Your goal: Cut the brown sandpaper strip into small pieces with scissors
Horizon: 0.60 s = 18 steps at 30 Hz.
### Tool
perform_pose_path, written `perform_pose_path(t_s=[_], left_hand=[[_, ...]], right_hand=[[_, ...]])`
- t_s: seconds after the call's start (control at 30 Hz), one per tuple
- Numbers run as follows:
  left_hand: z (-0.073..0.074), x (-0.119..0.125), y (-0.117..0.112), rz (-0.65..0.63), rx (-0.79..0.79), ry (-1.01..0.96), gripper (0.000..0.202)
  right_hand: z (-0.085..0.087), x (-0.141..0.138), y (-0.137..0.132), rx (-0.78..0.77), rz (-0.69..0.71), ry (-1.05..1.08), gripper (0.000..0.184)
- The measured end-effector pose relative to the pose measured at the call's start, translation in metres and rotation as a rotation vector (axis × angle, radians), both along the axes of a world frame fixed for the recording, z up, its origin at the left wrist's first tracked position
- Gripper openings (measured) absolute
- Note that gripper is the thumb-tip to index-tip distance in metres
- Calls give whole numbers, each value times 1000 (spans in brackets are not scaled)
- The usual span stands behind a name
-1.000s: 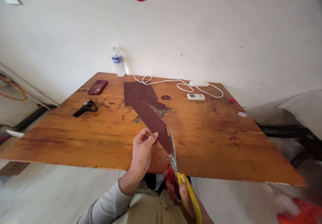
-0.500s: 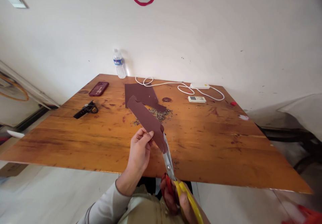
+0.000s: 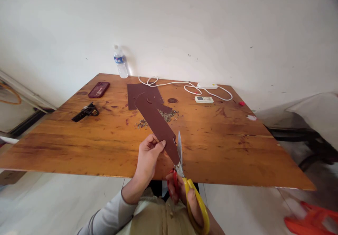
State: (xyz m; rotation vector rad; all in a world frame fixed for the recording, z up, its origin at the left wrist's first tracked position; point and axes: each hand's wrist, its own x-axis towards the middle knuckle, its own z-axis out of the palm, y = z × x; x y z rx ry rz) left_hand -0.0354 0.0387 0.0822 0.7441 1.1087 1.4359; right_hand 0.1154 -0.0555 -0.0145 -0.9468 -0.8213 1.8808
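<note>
Pinched between the thumb and fingers of my left hand [image 3: 148, 157] is a long strip of dark brown card [image 3: 158, 124], tilted up and away from me. Scissors [image 3: 180, 168] with one yellow and one red handle are in my right hand [image 3: 194, 203]. Their blades are apart at the strip's near right edge, one blade showing beside it and the other partly hidden by the strip. Small notches mark that edge. Behind the strip, a larger brown sheet [image 3: 134, 99] lies on the table, beside a scatter of small dark bits [image 3: 170, 116].
On the wooden table [image 3: 224, 150] are a dark red phone [image 3: 99, 89], a black strap-like item [image 3: 86, 112] and a white remote [image 3: 204, 99]. A white power strip [image 3: 207, 86] with its cord lies along the back. A plastic bottle [image 3: 120, 62] stands by the wall.
The scissors have opened wider, and their blades have moved along the strip's near edge. The strip has shifted slightly in my left hand. The whole view has tilted a little downward.
</note>
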Motion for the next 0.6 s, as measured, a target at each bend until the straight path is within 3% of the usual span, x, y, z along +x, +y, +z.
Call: perform_pose_path(t_s=[0.1, 0.37, 0.6], left_hand=[[1, 1, 0, -9, -2, -3, 27], [2, 3, -1, -7, -15, -17, 32], [0, 0, -1, -25, -5, 5, 35]], right_hand=[[11, -4, 1, 60, 0, -14, 101], [19, -8, -1, 122, 51, 23, 88], [28, -11, -3, 1, 93, 159, 98]])
